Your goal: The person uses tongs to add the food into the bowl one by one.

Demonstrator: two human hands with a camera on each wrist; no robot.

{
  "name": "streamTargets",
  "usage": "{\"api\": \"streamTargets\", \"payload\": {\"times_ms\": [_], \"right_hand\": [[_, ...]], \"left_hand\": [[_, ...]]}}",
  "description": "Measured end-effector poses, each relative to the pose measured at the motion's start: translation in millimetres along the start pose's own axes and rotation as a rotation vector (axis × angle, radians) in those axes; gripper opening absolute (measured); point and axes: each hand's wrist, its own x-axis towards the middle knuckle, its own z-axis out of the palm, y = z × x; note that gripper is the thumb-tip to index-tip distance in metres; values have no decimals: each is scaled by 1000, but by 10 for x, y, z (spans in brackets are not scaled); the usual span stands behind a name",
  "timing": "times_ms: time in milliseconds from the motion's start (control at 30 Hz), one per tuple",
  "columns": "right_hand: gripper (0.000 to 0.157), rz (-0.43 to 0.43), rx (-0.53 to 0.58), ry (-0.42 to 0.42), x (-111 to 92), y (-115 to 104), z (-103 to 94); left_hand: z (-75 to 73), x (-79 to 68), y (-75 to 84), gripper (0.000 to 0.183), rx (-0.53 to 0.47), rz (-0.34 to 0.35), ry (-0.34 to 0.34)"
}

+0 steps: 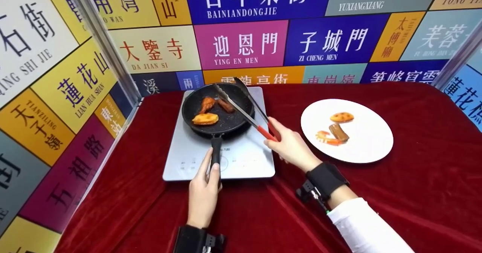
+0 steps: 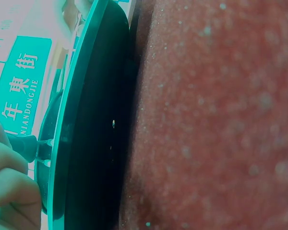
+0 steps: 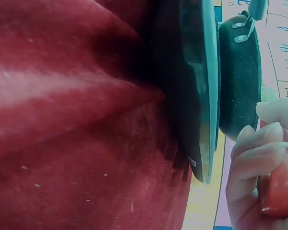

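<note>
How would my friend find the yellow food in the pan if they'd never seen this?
On the red cloth sits a flat silvery cooker, left of the white plate, with a black pan at its far end. In that pan, the yellow piece lies nearest the handle. It's the only yellow one there: its neighbours are a reddish-brown piece and a darker brown piece.

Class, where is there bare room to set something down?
The cloth is bare left of the cooker and right of the plate. Crowded: the pan, holding food, tongs above, left hand on handle; between cooker and plate, the right hand.
</note>
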Motion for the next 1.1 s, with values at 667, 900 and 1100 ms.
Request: {"api": "streamTargets", "payload": {"times_ms": [667, 900, 1100], "right_hand": [[65, -31, 147, 57, -410, 250, 117], [63, -38, 193, 87, -518, 265, 170], [63, -34, 207, 84, -589, 275, 103]], "left_hand": [[19, 60, -232, 42, 3, -2, 0], [-21, 11, -44, 41, -19, -24, -13], [-2, 63, -222, 42, -5, -30, -15]]}}
